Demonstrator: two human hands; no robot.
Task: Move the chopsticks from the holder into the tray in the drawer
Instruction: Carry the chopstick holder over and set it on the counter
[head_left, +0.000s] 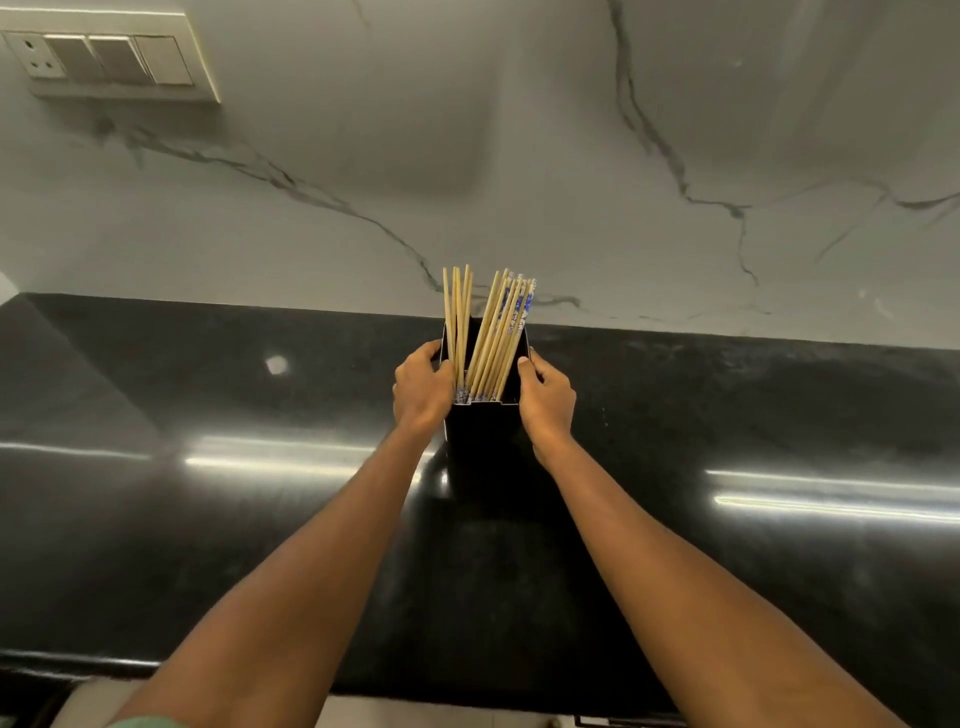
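Forearms (322, 545) cross the counter (208, 389), left hand (422, 387) and right hand (548, 397) curled round the holder (480, 431) full of chopsticks (493, 332).

No text, label, brand or number can be read anywhere here.

Wooden chopsticks (485, 338) (pale, matt), glossy black countertop (208, 493)

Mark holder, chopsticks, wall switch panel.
holder (483, 441): head view, black front face below the rim.
chopsticks (496, 338): head view, mid-shaft of the right-hand bundle.
switch panel (111, 60): head view, middle rocker.
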